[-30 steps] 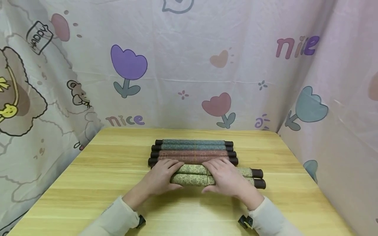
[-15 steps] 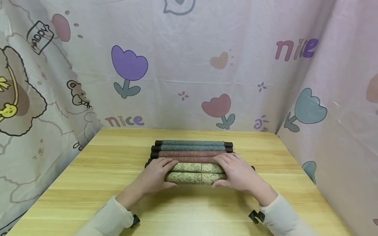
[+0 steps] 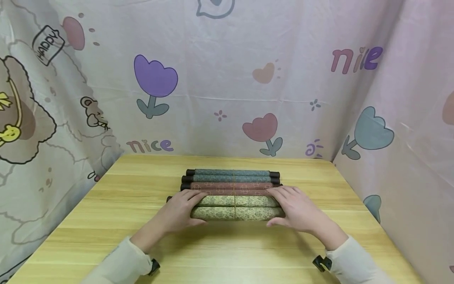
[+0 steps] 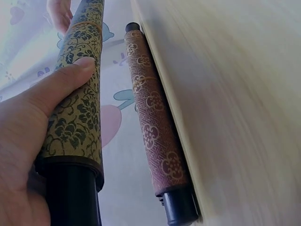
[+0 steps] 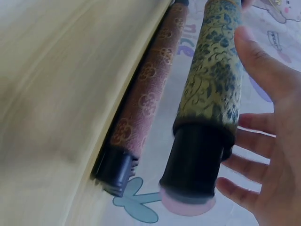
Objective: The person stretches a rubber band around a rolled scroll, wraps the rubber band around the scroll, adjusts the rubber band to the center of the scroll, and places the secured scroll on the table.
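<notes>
A double-rolled scroll point(image 3: 235, 213) in yellow-green floral cloth, tied with a thin cord at its middle, is in both hands. My left hand point(image 3: 179, 210) grips its left end, fingers over the far roll and thumb on the near roll. At the right end my right hand point(image 3: 299, 209) grips it the same way. Both wrist views show the scroll raised off the tabletop, its black end knobs point(image 5: 193, 162) exposed. Just behind it lies a red scroll point(image 4: 149, 113) with pale flower medallions, partly covered by the held one in the head view.
A blue-green scroll point(image 3: 232, 176) with dark ends lies beyond the red one, parallel to it. The wooden table point(image 3: 88, 221) carries them all. A printed curtain point(image 3: 220, 79) hangs along the table's back and sides.
The yellow-green scroll has shifted left and lines up with the ones behind. My right hand has slid right along it to its end, and my left hand has moved left.
</notes>
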A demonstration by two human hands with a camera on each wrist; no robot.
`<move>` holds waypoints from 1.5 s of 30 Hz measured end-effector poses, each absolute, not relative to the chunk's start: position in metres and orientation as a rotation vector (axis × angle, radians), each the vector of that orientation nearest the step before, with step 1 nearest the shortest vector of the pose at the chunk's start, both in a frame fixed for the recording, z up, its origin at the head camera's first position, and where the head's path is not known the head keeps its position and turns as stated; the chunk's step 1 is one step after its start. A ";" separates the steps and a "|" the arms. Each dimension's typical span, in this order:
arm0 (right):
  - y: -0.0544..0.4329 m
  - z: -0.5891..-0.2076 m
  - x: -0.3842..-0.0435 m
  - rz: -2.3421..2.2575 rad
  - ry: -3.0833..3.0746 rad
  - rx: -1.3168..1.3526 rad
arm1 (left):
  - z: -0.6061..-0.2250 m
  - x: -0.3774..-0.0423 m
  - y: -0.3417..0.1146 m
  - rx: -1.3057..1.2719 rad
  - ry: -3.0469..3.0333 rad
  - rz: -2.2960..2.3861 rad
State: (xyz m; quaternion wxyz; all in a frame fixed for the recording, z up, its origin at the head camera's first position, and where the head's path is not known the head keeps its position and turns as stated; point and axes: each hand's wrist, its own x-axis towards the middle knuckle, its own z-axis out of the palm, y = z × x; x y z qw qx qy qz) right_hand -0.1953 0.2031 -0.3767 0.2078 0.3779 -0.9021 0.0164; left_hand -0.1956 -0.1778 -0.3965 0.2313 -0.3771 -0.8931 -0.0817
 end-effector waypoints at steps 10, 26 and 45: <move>0.214 -0.388 -0.189 -0.009 -2.596 1.028 | -0.400 -0.195 -0.186 -1.027 -2.476 -0.230; 0.218 -0.403 -0.182 0.023 -2.635 1.020 | -0.403 -0.184 -0.196 -1.001 -2.640 -0.353; 0.220 -0.409 -0.185 0.050 -2.641 1.094 | -0.400 -0.181 -0.195 -1.063 -2.717 -0.281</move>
